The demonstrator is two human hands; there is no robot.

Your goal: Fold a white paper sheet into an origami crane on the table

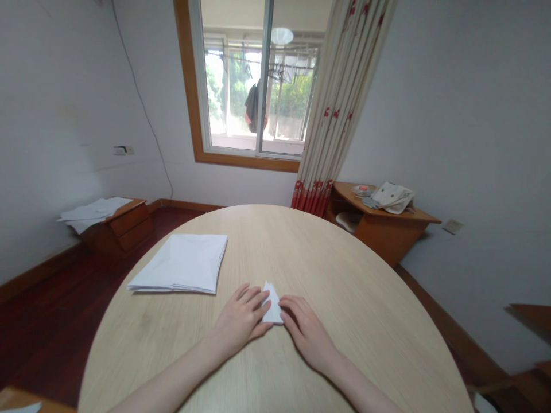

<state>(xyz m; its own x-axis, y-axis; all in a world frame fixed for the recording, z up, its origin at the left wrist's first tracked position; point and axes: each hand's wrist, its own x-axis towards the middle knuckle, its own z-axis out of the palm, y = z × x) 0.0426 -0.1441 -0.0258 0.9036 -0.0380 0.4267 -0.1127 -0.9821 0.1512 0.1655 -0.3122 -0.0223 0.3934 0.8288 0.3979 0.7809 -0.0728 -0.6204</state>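
Note:
A small piece of white folded paper (272,310), narrow and pointed at the far end, lies on the round wooden table (344,275) between my two hands. My left hand (243,315) holds it from the left, with fingertips on its surface and the thumb along its near corner. From the right, my right hand (303,327) grips the paper's edge between curled fingers and thumb. The folds under the fingertips are partly hidden. Farther left on the table rests a stack of large white paper sheets (185,264).
A low drawer cabinet (129,223) with papers on top stands at the left wall. A corner desk (387,229) holding a white bag (394,197) stands at the right. Behind the table are a window (262,86) and a long curtain (336,115).

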